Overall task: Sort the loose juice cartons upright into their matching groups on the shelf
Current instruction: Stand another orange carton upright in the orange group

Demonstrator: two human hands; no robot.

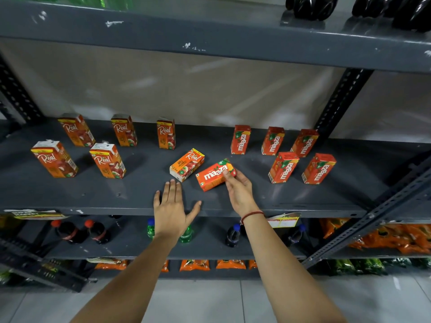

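Two loose cartons lie flat in the middle of the grey shelf. One is a Real apple carton. Beside it, to the right, lies a Maaza carton; my right hand grips its right end. My left hand is spread flat over the shelf just below the Real carton, fingers apart, holding nothing. Several Real cartons stand upright on the left. On the right, several Maaza cartons stand upright.
A slotted dark upright rises at the back right, and a diagonal brace crosses the front right. An upper shelf hangs overhead with dark bottles. Soft-drink bottles and orange packets fill the lower shelves.
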